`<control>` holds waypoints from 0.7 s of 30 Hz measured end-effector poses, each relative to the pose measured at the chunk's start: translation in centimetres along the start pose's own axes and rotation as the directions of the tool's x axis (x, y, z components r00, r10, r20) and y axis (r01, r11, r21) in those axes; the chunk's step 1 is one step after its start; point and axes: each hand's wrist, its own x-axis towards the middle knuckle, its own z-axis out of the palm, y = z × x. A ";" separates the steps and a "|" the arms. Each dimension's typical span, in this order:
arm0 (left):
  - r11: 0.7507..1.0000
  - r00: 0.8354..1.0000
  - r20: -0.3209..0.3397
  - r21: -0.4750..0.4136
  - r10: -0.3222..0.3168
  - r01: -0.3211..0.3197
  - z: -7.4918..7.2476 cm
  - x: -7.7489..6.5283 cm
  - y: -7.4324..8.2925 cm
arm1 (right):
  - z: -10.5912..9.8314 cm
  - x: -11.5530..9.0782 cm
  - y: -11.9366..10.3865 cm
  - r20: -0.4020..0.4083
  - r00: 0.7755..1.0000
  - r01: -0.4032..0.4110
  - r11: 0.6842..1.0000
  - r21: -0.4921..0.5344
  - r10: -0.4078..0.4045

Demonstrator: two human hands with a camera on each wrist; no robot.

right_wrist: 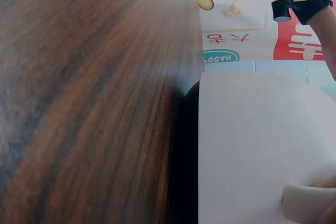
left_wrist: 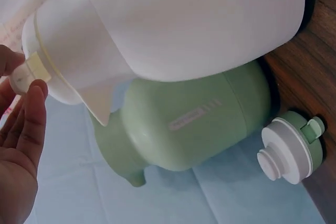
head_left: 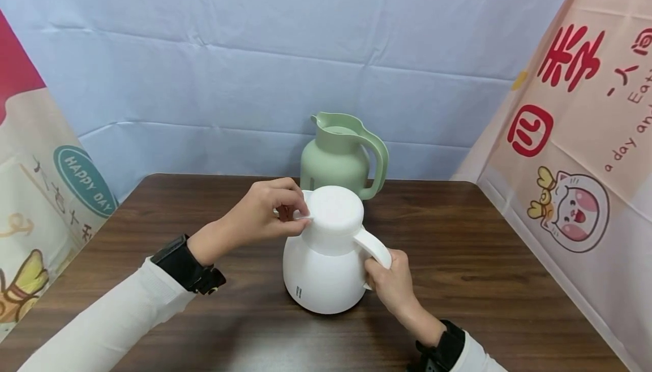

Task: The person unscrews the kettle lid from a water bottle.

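Note:
A white thermos jug [head_left: 326,278] stands upright on the table. Its round white lid [head_left: 337,205] sits on the neck. At the lid's left side my left hand [head_left: 272,212] pinches a small tab [left_wrist: 38,68] between thumb and fingers, seen closely in the left wrist view. My right hand [head_left: 394,283] grips the jug's handle [head_left: 373,246] on the right side; in the right wrist view only the handle's lower end and a bit of the fingers show. Just behind the white jug stands a green jug [head_left: 336,162] with its handle to the right.
The left wrist view shows a green and white stopper [left_wrist: 291,148] on the wooden table [head_left: 458,281], beside the green jug; the jugs hide it from the head view. A pale blue cloth [head_left: 229,77] hangs behind the table. Printed banners [head_left: 570,151] hang at both sides.

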 end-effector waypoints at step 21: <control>0.993 0.990 0.088 0.018 0.112 -0.114 1.6 1.3 2.6 | -0.2 0.0 0.0 -0.005 1.000 0.006 1.000 0.010 -0.006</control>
